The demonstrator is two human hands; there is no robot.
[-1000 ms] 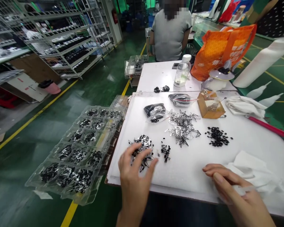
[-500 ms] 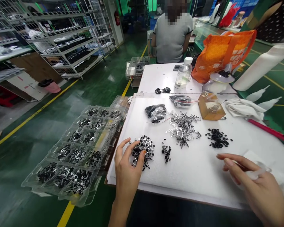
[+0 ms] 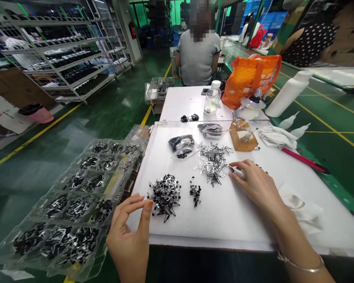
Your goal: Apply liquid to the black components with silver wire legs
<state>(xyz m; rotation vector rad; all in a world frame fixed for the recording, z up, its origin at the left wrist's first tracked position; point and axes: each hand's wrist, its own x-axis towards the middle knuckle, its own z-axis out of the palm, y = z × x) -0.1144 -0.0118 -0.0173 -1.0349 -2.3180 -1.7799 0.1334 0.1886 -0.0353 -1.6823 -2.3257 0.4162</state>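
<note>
My left hand (image 3: 129,232) is at the near left edge of the white table (image 3: 218,228), thumb and forefinger pinched together. Anything between those fingertips is too small to make out. Just beyond them lies a heap of small black and silver parts (image 3: 165,192). My right hand (image 3: 255,186) is closed around a whitish tool with a slim body (image 3: 238,173), its kind unclear. That tool's dark tip is at the right edge of a pile of bent black and silver wire pieces (image 3: 214,163). Between the heaps sits a small cluster of black bits (image 3: 195,194).
A clear compartment tray (image 3: 106,232) of similar parts stands left. Further back are plastic bags of black parts (image 3: 181,145), an amber box (image 3: 243,137), a bottle (image 3: 212,100), an orange bag (image 3: 244,82) and a red-handled tool (image 3: 305,160). A person (image 3: 198,55) sits beyond.
My right hand has moved left and away from me to the wire pile, carrying the whitish tool. My left hand has drawn back from the heap, thumb and forefinger closing. The view has shifted right.
</note>
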